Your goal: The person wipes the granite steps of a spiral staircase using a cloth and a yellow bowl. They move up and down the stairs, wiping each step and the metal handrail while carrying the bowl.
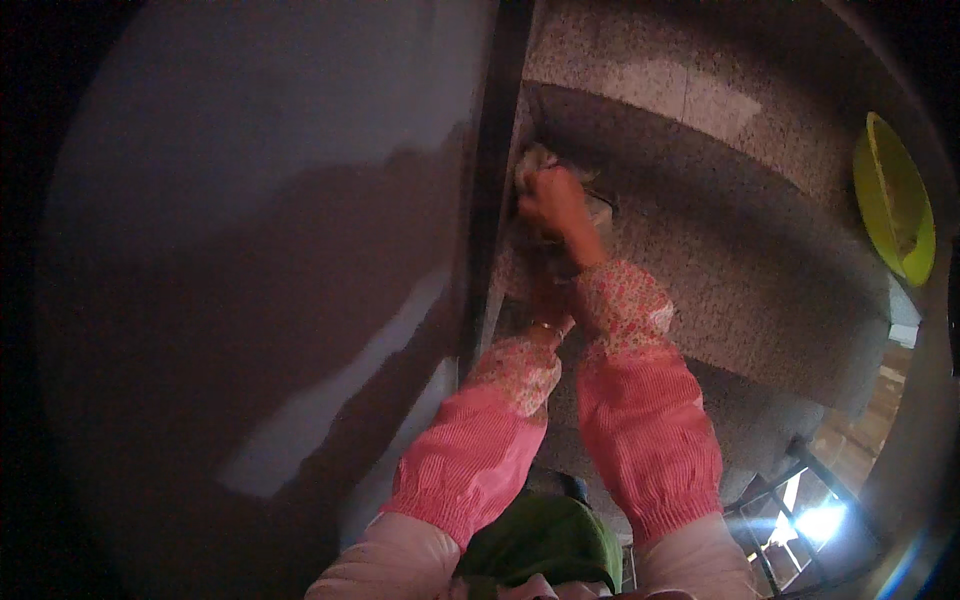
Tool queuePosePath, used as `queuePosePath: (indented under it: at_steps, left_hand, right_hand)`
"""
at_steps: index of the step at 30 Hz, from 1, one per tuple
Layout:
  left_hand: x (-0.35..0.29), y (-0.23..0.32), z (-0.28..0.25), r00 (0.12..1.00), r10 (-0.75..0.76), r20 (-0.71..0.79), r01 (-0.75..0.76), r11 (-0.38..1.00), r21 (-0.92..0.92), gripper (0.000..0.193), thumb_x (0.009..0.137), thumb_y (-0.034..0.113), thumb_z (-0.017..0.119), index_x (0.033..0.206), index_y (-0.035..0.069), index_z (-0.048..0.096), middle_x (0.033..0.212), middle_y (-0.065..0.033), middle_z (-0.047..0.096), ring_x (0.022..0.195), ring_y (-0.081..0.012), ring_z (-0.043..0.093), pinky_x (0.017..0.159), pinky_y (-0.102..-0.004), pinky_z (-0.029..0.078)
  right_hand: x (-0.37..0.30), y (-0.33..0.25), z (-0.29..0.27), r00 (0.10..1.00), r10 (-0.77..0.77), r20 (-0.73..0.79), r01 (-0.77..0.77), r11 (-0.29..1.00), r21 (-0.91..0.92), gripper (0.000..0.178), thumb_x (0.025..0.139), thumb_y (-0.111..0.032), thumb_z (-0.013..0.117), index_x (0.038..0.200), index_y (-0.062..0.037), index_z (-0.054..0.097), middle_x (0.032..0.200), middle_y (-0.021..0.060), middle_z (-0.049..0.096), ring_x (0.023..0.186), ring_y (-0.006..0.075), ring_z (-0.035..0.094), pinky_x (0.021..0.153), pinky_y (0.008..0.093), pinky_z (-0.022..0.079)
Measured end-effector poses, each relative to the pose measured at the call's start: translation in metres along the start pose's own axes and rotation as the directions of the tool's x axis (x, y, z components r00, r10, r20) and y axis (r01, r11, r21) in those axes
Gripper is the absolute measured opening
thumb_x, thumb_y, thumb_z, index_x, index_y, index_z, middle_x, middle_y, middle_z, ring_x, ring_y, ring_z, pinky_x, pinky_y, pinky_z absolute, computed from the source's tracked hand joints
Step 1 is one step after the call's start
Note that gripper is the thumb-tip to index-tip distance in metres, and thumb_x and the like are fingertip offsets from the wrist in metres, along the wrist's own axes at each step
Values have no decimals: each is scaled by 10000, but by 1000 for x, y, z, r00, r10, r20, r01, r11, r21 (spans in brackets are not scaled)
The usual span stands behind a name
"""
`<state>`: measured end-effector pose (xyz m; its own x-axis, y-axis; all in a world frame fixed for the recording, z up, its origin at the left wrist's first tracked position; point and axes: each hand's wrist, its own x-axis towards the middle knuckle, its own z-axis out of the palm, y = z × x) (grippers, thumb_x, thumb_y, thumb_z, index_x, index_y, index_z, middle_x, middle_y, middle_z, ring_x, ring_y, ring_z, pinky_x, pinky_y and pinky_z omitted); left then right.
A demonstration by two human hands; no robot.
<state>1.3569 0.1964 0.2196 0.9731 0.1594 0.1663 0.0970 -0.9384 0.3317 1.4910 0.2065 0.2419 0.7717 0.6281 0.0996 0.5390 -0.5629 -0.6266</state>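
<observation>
My right hand [562, 205] is closed on a pale, crumpled rag [537, 158]. It presses the rag into the corner where a speckled stone step [700, 240] meets the dark trim along the wall. Just below it and nearer to me is my left hand [548, 292], in deep shadow and blurred, with its fingers mostly hidden. A pale patch with a dark edge shows beside the right wrist; I cannot make out what it is. Both forearms wear pink sleeve covers with flowered cuffs.
A grey wall [250, 120] with dark trim [492, 170] rises close on the left. Curved stone steps climb away ahead. On the right stands a yellow-green plastic basin [893, 200]. Lower right, a dark metal frame [800, 520] surrounds a bright light.
</observation>
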Motion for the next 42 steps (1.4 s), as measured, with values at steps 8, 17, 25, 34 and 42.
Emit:
queuePosePath:
  at_steps: [8,17,25,34,42]
  left_hand:
    - [-17,8,-26,993,58,101,-42,988,-150,227,780,38,586,997,102,563,995,-89,558,941,-316,510,851,-383,397]
    - [-362,-41,-115,798,-86,596,411,801,-435,112,796,21,565,875,80,619,869,-76,602,805,-287,592,715,-440,461]
    - [-316,-78,-111,787,-366,496,598,651,-468,115,796,-3,503,815,40,609,793,-97,623,747,-218,621,698,-325,486]
    - [-90,-64,-94,630,-487,605,395,-470,-790,401,881,274,558,1231,98,476,1137,-65,553,1016,-207,544,869,-364,465]
    - [-66,-42,-16,797,-377,471,444,-163,-881,432,857,101,563,1278,121,468,1260,-70,495,1139,-216,499,968,-349,419]
  right_hand:
    - [12,-6,-14,942,-123,313,116,992,41,304,643,-264,681,841,-35,656,807,200,636,761,359,624,679,427,504]
    - [-3,116,-112,883,304,-357,-368,921,-127,382,752,-391,627,981,-86,657,964,94,665,905,282,611,786,426,476]
    - [-4,18,12,965,-94,-245,-9,921,-389,302,697,-418,634,837,-158,698,842,99,602,934,318,532,782,497,409]
    - [-86,-50,45,965,-137,224,143,990,-14,180,659,-300,631,706,-132,677,786,130,629,939,339,553,759,508,432]
    - [-92,117,-240,894,444,-69,-123,389,913,307,893,-281,537,913,21,591,810,170,651,605,280,627,544,368,529]
